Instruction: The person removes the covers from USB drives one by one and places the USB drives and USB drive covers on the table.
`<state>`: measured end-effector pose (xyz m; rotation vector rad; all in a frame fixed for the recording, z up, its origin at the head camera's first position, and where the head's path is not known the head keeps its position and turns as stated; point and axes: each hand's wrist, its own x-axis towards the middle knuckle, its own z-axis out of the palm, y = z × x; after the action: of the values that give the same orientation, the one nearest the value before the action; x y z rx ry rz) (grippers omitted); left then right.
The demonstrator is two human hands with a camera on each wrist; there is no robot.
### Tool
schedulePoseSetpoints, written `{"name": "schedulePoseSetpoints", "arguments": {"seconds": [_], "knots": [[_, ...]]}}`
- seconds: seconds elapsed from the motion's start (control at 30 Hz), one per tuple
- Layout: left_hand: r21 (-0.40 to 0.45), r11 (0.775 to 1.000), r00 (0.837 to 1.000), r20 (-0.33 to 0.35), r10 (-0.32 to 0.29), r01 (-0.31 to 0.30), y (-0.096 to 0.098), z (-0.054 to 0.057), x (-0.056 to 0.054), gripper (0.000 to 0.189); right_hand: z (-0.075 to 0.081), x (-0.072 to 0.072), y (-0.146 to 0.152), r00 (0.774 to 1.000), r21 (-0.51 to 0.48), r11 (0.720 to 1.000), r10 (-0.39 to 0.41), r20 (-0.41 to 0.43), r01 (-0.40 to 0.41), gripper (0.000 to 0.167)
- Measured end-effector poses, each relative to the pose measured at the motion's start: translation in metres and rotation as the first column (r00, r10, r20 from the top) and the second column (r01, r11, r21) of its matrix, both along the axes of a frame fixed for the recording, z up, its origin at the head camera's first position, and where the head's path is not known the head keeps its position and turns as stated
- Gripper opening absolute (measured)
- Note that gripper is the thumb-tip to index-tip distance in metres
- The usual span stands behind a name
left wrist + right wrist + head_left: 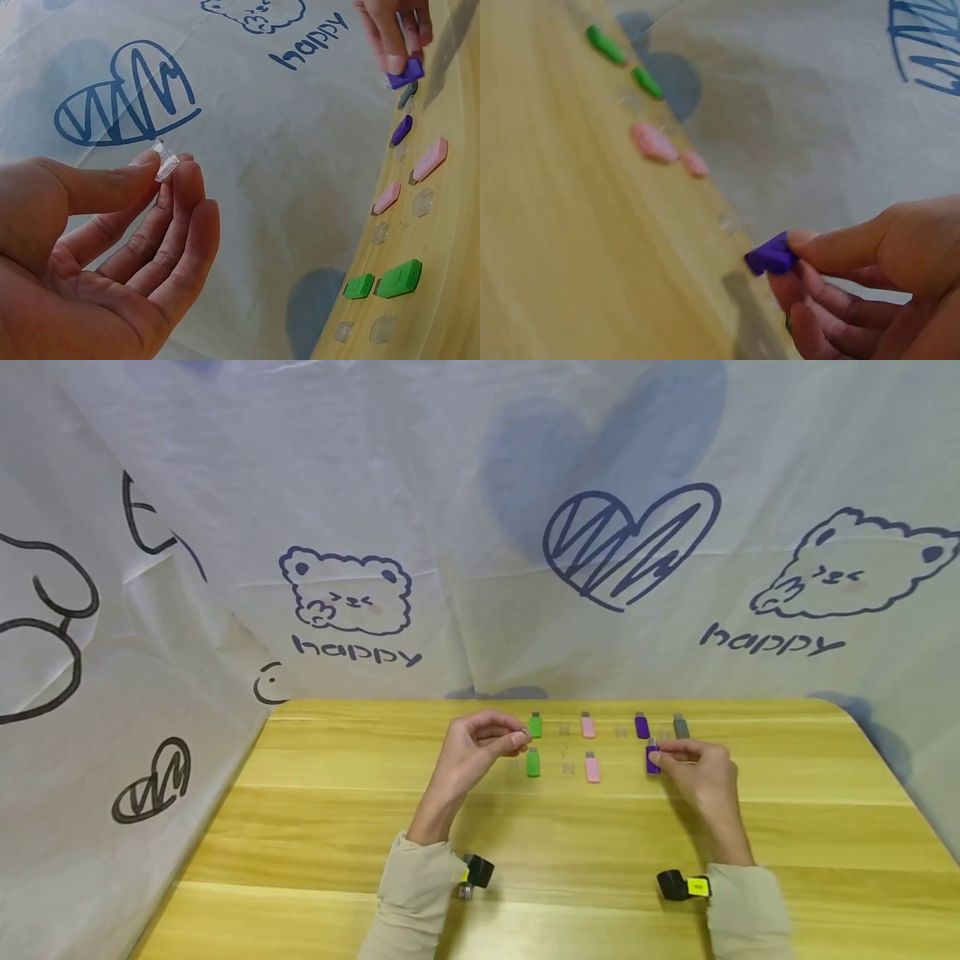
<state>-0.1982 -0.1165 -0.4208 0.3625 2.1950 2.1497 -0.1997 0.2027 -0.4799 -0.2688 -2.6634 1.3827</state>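
My left hand is raised over the table and pinches a small clear cap between thumb and fingertips. Between its thumb and fingers, my right hand grips a purple USB flash drive, lifted off the wood. Another purple flash drive lies behind it, beside a grey flash drive that is partly hidden in the right wrist view. Two green flash drives lie nearest my left hand. Two pink flash drives are in the middle.
Several loose clear caps lie among the drives on the wooden table. A white cloth with blue drawings hangs right behind the table's back edge. Each wrist carries a black camera.
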Motion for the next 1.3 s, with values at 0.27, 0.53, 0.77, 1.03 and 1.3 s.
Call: {"name": "schedulePoseSetpoints", "arguments": {"seconds": [0.27,0.53,0.77,1.03,1.3], "knots": [[-0.048,0.998,0.999,-0.004,-0.034,0.034,0.000,-0.002,0.001,0.012,-0.011,-0.002,-0.002,0.999,0.096,0.995,0.013,0.030,-0.016,0.022],[-0.096,0.993,0.997,0.005,-0.074,0.074,0.003,-0.002,0.002,0.012,-0.012,0.000,-0.001,1.000,0.148,0.989,0.006,0.004,-0.007,0.022],[-0.107,0.989,0.995,0.002,-0.100,0.100,0.010,-0.006,0.002,0.011,-0.013,-0.001,-0.004,1.000,0.162,0.987,-0.008,0.023,0.004,0.018],[-0.185,0.973,0.991,0.026,-0.132,0.135,0.033,-0.018,0.000,0.011,-0.007,0.003,-0.002,0.999,0.151,0.988,-0.023,-0.029,0.027,0.021],[-0.403,0.898,0.980,-0.007,-0.198,0.179,0.077,-0.021,-0.028,0.005,0.025,0.015,0.022,0.989,0.108,0.989,-0.089,-0.116,0.101,0.026]]}}
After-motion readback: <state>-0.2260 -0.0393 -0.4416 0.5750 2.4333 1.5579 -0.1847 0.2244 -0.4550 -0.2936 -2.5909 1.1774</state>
